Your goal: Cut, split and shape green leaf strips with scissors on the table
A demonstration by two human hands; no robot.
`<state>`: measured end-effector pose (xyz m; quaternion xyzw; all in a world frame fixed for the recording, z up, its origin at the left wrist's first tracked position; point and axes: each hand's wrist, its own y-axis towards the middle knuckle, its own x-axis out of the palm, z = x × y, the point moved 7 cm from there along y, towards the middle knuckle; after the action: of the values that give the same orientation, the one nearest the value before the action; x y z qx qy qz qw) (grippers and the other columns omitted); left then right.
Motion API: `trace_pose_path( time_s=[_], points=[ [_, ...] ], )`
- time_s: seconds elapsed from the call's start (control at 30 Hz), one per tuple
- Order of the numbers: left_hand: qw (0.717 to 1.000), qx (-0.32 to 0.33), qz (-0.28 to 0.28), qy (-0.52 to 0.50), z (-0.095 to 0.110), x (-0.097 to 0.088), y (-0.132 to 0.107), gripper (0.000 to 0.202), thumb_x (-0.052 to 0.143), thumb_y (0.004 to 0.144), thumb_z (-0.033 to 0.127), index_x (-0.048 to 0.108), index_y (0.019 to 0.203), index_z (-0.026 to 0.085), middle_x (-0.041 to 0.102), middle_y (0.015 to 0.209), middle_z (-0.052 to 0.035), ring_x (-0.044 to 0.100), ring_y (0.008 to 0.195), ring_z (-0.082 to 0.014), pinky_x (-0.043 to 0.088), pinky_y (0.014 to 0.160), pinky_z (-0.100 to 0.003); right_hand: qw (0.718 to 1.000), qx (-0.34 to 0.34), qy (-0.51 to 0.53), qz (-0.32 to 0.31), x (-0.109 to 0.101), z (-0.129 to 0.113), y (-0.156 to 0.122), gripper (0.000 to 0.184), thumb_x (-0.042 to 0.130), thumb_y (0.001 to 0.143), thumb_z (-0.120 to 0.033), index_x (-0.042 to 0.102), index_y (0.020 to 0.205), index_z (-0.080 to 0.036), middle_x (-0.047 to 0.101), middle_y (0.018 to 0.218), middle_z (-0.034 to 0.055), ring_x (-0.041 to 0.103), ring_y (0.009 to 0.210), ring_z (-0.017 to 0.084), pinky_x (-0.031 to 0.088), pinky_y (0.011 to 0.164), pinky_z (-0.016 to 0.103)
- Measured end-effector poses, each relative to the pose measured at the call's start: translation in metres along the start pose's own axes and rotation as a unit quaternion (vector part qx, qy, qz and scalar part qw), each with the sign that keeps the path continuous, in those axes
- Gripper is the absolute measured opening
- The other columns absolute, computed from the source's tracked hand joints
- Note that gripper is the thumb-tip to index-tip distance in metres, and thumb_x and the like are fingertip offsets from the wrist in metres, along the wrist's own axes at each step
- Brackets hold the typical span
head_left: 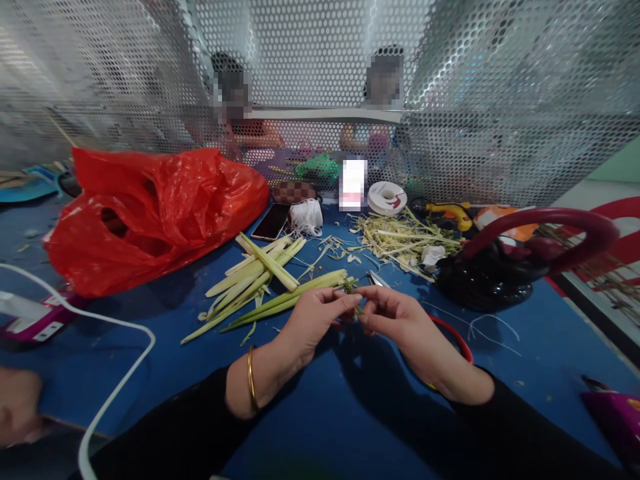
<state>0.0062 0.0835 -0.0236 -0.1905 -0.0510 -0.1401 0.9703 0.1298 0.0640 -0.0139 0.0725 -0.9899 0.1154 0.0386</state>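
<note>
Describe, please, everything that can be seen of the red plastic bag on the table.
The red plastic bag is glossy, thin-looking and crumpled, with many creases and dark gaps, one of them like a handle hole. It lies bulging on the blue table, on the picture's left side, left of the phone. Neither the left hand nor the right hand touches it. Its contents, if any, are hidden.

Perhaps a green sprig (349, 285), mostly finger-covered, purple package (614, 421) cropped right
</note>
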Motion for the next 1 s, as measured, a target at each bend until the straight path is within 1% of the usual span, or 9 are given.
trace_pose_path(
  time_s=[0.13,0.2,0.33,0.43,0.57,0.63,0.73,0.83,1.0],
  points=[
    [0.998,-0.012,0.007,-0.064,-0.005,0.001,0.001,0.026,0.077,0.065,0.031,0.057,0.058,0.015,0.059,0.059,0.0011,0.055,0.055,-0.0101,0.045,0.059,-0.025,1.000,-0.006,-0.003,-0.006,0.003,-0.002,-0.002,0.035,0.072,0.066,-0.024,0.063,0.099,-0.018,0.055,0.060,-0.0069,0.051,0.056,0.010,0.042,0.061,0.028],
    [0.998,0.009,0.019,-0.058,-0.002,0.000,0.002,0.023,0.075,0.066,0.028,0.058,0.058,0.015,0.058,0.056,0.0019,0.053,0.052,-0.0093,0.044,0.057,-0.024,1.000,-0.001,0.007,-0.007,0.003,-0.002,-0.003,0.036,0.072,0.065,-0.024,0.063,0.100,-0.017,0.055,0.059,-0.0072,0.051,0.054,0.010,0.042,0.061,0.029],
    [0.994,0.087,0.068,-0.011,0.011,-0.007,0.003,0.018,0.075,0.066,0.024,0.062,0.060,0.014,0.059,0.055,0.0023,0.053,0.053,-0.0089,0.043,0.055,-0.022,0.999,0.004,0.037,-0.009,0.002,-0.006,-0.006,0.039,0.073,0.065,-0.024,0.062,0.102,-0.017,0.057,0.057,-0.0070,0.052,0.053,0.011,0.044,0.061,0.029],
    [0.991,0.100,0.082,-0.023,0.014,-0.010,0.004,0.017,0.077,0.064,0.024,0.063,0.061,0.014,0.059,0.056,0.0034,0.055,0.054,-0.0093,0.045,0.057,-0.022,1.000,-0.017,0.012,0.007,-0.001,-0.010,-0.006,0.040,0.074,0.068,-0.028,0.062,0.104,-0.017,0.058,0.058,-0.0063,0.054,0.055,0.012,0.044,0.060,0.028],
    [0.994,0.080,0.076,-0.024,0.013,-0.008,0.003,0.015,0.075,0.065,0.024,0.065,0.061,0.014,0.061,0.057,0.0023,0.055,0.055,-0.0089,0.045,0.058,-0.022,0.997,-0.045,-0.055,0.042,-0.007,-0.007,-0.001,0.023,0.070,0.074,-0.036,0.066,0.087,-0.018,0.062,0.068,-0.0018,0.053,0.057,0.011,0.043,0.057,0.027],
    [0.994,0.079,0.074,-0.013,0.014,-0.007,0.001,0.014,0.075,0.066,0.023,0.066,0.061,0.014,0.061,0.057,0.0019,0.054,0.054,-0.0085,0.043,0.058,-0.022,0.995,-0.045,-0.078,0.048,-0.007,-0.003,0.001,0.019,0.069,0.075,-0.036,0.066,0.077,-0.018,0.060,0.067,-0.0017,0.050,0.057,0.011,0.041,0.056,0.026],
    [0.994,0.083,0.071,-0.006,0.015,-0.005,-0.001,0.014,0.075,0.064,0.021,0.065,0.058,0.014,0.059,0.055,0.0028,0.050,0.052,-0.0076,0.041,0.055,-0.022,0.993,-0.035,-0.098,0.049,-0.006,0.001,0.003,0.019,0.069,0.073,-0.035,0.063,0.067,-0.018,0.055,0.057,-0.0036,0.048,0.054,0.011,0.039,0.055,0.026],
    [0.995,0.083,0.060,0.001,0.016,-0.004,-0.001,0.016,0.075,0.064,0.020,0.063,0.056,0.014,0.057,0.053,0.0031,0.048,0.051,-0.0076,0.040,0.055,-0.022,0.994,-0.035,-0.095,0.041,-0.006,-0.002,0.002,0.021,0.066,0.074,-0.035,0.060,0.065,-0.018,0.053,0.057,-0.0035,0.048,0.054,0.012,0.038,0.055,0.026],
    [0.996,0.070,0.042,0.027,0.014,-0.003,0.000,0.017,0.075,0.065,0.023,0.063,0.057,0.014,0.057,0.055,0.0022,0.049,0.054,-0.0091,0.042,0.057,-0.024,0.991,-0.072,-0.089,0.062,-0.012,-0.013,0.001,0.021,0.063,0.075,-0.034,0.055,0.061,-0.020,0.047,0.057,-0.0040,0.042,0.056,0.012,0.035,0.056,0.027]
  ],
)
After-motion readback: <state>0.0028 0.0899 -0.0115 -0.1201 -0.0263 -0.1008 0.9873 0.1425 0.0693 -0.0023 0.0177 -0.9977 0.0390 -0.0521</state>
